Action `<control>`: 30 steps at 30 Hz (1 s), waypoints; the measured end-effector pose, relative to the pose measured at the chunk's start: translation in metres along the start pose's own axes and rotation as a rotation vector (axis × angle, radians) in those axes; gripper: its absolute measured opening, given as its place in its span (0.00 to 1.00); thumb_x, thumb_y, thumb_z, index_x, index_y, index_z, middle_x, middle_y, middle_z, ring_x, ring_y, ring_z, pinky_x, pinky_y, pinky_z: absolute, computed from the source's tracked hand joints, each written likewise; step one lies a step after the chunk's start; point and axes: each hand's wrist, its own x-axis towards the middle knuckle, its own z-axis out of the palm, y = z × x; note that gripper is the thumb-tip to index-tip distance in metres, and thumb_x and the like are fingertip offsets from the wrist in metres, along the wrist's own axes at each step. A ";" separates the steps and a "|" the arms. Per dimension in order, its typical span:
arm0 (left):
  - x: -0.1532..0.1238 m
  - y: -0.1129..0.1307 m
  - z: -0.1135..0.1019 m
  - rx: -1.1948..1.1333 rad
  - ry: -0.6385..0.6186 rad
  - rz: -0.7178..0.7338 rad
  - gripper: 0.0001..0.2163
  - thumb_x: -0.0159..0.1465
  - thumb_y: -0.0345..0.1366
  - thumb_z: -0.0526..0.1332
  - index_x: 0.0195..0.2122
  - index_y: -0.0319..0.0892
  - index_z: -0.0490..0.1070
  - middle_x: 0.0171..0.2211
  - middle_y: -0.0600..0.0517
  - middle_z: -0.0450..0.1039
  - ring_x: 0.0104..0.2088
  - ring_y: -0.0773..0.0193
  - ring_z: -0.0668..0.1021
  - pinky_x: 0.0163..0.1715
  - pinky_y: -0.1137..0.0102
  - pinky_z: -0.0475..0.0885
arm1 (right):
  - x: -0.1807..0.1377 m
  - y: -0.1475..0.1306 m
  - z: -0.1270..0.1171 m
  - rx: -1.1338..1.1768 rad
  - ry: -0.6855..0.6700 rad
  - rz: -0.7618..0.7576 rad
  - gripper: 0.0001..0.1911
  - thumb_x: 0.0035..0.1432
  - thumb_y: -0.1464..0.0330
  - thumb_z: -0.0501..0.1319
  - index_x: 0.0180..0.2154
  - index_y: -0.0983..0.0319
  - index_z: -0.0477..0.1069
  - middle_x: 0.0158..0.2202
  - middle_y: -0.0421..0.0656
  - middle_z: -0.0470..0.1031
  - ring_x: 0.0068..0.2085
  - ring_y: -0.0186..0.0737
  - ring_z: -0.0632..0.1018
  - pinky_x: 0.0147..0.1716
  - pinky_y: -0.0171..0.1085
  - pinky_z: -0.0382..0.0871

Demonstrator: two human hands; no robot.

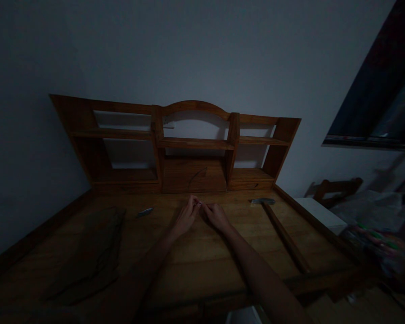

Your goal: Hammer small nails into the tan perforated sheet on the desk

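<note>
My left hand (187, 215) and my right hand (216, 216) meet above the middle of the wooden desk top (195, 261). Fingers of both are pinched together, almost touching. Something tiny and pale shows between the fingertips, too small and dim to name. A thin dark curved line (197, 174) shows just beyond them, against the wooden board; whether it joins what I hold, I cannot tell. Right of my hands lies a hammer (285, 238), its metal head towards the shelf. On the left rests a small, shiny metal object (145, 211) of unclear kind.
A wooden shelf unit (195, 143) stands along the desk's back, against the wall. At left lies a dark, flat, rough-edged slab (91, 252). Beyond the right edge are a white surface (319, 211), a wooden chair back (337, 189) and plastic bags (374, 211). The room is dim.
</note>
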 end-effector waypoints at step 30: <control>0.000 0.003 -0.001 -0.018 -0.011 0.023 0.10 0.68 0.45 0.48 0.42 0.45 0.58 0.37 0.50 0.72 0.37 0.62 0.76 0.40 0.67 0.69 | 0.000 0.003 0.002 0.015 -0.007 -0.011 0.32 0.65 0.51 0.45 0.23 0.65 0.73 0.19 0.40 0.69 0.23 0.34 0.71 0.22 0.30 0.53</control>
